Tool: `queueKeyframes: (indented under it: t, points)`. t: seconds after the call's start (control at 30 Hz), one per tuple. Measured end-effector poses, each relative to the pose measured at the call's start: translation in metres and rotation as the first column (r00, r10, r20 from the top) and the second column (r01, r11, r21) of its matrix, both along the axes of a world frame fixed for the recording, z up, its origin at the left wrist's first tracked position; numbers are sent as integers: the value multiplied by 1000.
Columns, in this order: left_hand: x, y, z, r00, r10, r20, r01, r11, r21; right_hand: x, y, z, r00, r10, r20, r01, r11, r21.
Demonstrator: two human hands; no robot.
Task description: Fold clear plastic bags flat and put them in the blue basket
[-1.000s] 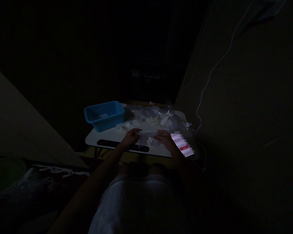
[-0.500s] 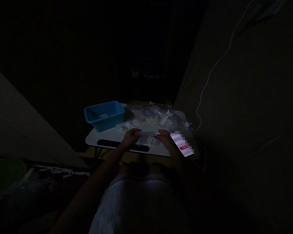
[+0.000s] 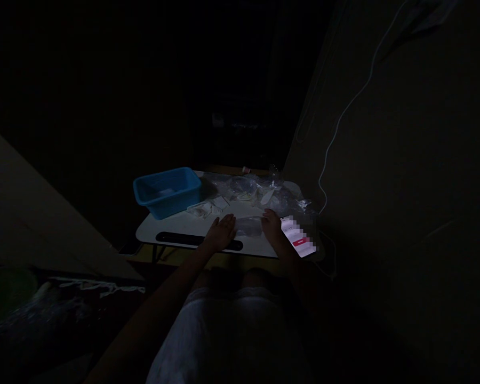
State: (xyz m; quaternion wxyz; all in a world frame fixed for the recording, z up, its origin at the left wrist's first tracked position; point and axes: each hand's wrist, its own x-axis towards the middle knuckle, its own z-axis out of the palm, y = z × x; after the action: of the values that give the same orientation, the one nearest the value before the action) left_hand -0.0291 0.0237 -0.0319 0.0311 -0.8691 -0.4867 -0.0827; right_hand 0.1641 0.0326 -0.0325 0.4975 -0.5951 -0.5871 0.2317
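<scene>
A clear plastic bag (image 3: 249, 226) lies flattened on the white table (image 3: 148, 228) between my two hands. My left hand (image 3: 222, 232) is open at the bag's left edge, its fingers stretched out and pointing away from me. At the right edge of the bag is my right hand (image 3: 271, 224), its fingers loosely bent and apart, with no grip showing. The dim light hides whether either palm presses on the plastic. Just beyond the left hand are small white pieces (image 3: 208, 207), too dark to name.
A blue basin (image 3: 170, 194) stands at the table's left. Crumpled clear plastic (image 3: 240, 185) covers the back. A lit phone (image 3: 298, 237) lies to the right of my right hand. A black slot (image 3: 180, 238) runs along the front edge. A white cable (image 3: 336, 130) hangs along the right wall.
The plastic bag, held up between both hands before, now lies flat on the table. My left hand has opened and straightened its fingers; my right hand has loosened.
</scene>
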Motion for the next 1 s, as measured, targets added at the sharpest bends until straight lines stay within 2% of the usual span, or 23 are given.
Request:
queueKeyframes:
  t: [0.03,0.07,0.1,0.17,0.23,0.33,0.5,0.8,1.0]
  points:
    - [1,-1,0,1000,8,-20,-8,1000,13,-3,-5,3,998,-33,49,32,999,20]
    - [1,-2,0,999,15,-33,-14,1000,23,-7,-11,5,969,-56,242,42,997,64]
    - [2,-2,0,999,20,-42,-19,999,29,-13,-16,8,905,-12,426,-24,997,79]
    - [2,-3,1,998,28,-57,-26,999,28,-29,-24,11,735,115,668,-200,978,52]
    - [2,-3,3,997,33,-67,-32,999,12,-45,-29,12,599,177,781,-278,961,-4]
    - [2,-4,4,996,35,-82,-37,999,-25,-59,-31,11,506,244,827,-273,955,-114]
    - [2,-4,4,997,31,-68,-31,1000,-5,-49,-31,7,460,253,851,-204,963,-177]
    - [3,-5,2,997,43,-58,-41,998,37,-12,-28,2,407,157,900,-84,987,-134]
    - [4,-3,1,998,42,-38,-42,999,11,-1,-31,6,425,92,900,-57,996,-75]
